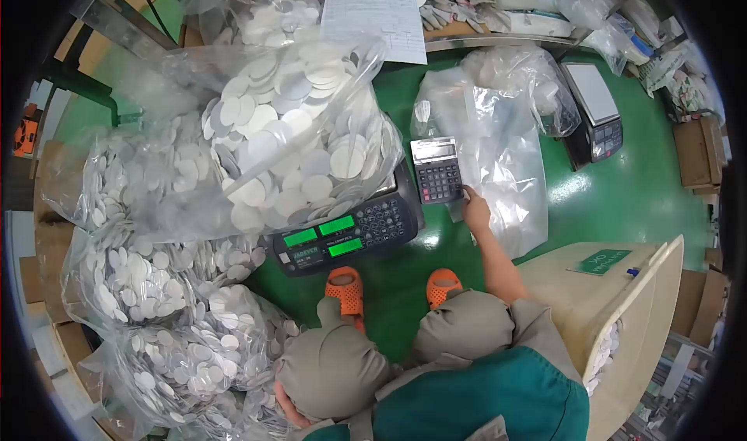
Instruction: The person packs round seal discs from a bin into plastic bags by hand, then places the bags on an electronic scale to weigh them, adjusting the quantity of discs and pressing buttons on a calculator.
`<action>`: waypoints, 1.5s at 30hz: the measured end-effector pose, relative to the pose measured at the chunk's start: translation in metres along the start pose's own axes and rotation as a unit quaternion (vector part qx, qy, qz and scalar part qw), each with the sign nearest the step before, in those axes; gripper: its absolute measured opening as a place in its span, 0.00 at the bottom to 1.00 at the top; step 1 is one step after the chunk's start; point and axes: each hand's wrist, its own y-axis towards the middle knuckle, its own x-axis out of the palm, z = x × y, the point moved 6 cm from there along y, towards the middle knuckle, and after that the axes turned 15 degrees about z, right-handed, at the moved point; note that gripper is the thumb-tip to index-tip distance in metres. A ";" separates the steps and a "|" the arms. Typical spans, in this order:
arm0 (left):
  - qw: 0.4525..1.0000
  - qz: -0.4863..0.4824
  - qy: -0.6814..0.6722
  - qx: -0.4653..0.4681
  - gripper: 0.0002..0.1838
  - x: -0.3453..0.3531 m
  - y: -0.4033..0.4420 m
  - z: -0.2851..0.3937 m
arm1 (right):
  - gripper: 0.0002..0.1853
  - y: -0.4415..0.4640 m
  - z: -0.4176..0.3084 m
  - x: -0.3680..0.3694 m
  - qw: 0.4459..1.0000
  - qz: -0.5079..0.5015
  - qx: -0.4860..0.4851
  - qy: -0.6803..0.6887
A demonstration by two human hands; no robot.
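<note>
My right hand point(476, 210) reaches forward to the lower right side of a calculator point(440, 182), its index finger stretched out at the key edge and gripping nothing. The calculator lies beside a counting scale point(350, 235) with lit green displays. On that scale sits a large clear plastic bag point(292, 130) full of white and grey round discs. Only part of my left hand point(289, 406) shows, low against my left knee; its fingers are mostly hidden. Flattened clear plastic bags point(506, 161) lie right of the calculator.
More bags of discs point(179, 316) crowd the left side. A second scale point(593, 110) stands at the back right. A printed sheet point(373, 17) lies at the top. Close on my right is a cream bin point(630, 316); cardboard boxes point(698, 153) stand beyond.
</note>
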 end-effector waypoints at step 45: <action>0.969 -0.106 0.030 -0.221 0.29 0.031 0.020 0.038 | 0.21 -0.036 -0.034 0.020 0.981 -0.013 -0.188 -0.053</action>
